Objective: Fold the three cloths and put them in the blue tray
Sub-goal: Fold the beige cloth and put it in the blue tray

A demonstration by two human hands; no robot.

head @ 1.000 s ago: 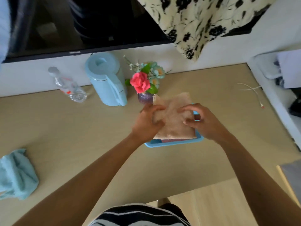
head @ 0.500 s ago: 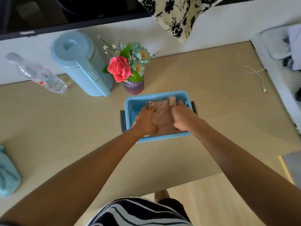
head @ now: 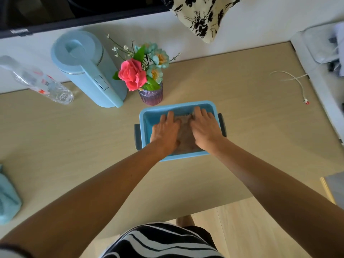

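The blue tray (head: 144, 116) stands in the middle of the table. A folded tan cloth (head: 185, 134) lies inside it. My left hand (head: 165, 132) and my right hand (head: 203, 126) both rest flat on top of the cloth, fingers spread and pointing away from me, palms down. Most of the cloth is hidden under my hands. A light blue cloth (head: 7, 198) lies bunched at the table's left edge, far from both hands. Whether another cloth lies under the tan one cannot be told.
Behind the tray stand a purple vase with flowers (head: 150, 94), a light blue kettle (head: 87, 69) and a plastic bottle (head: 37, 81) lying on its side. A white cable (head: 296, 81) lies at the back right. The table's front edge runs close to my body.
The tan cloth went from being held above the tray down into it. My hands changed from gripping it to lying flat and spread on top of it.
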